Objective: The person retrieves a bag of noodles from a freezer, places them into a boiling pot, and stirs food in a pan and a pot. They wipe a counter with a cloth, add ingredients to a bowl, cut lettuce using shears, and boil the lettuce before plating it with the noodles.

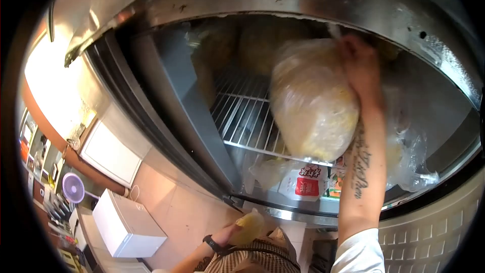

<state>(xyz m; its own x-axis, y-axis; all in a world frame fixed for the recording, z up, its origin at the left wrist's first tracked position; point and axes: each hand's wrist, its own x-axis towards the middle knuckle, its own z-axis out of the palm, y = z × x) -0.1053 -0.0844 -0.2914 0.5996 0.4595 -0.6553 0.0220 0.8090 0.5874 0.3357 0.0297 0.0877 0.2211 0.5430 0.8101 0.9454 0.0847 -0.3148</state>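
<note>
A large clear plastic bag (313, 101) with pale yellowish contents rests on the wire shelf (245, 106) inside an open refrigerator. My right hand (359, 53) reaches in at the bag's upper right side, its fingers closed on what looks like the gathered plastic there; the fingertips are partly in shadow. Low in the view, beside my patterned apron (252, 258), my left hand (227, 235) is wrapped around a small plastic bag (250, 227) with something yellow in it.
Deeper on the shelf stand more bagged items (262, 43) in shadow. Below are a white bag with red print (303, 182) and crumpled clear bags (411, 167). The metal frame (283, 0) arches overhead. A white chest (129, 225) and purple fan (73, 187) are at left.
</note>
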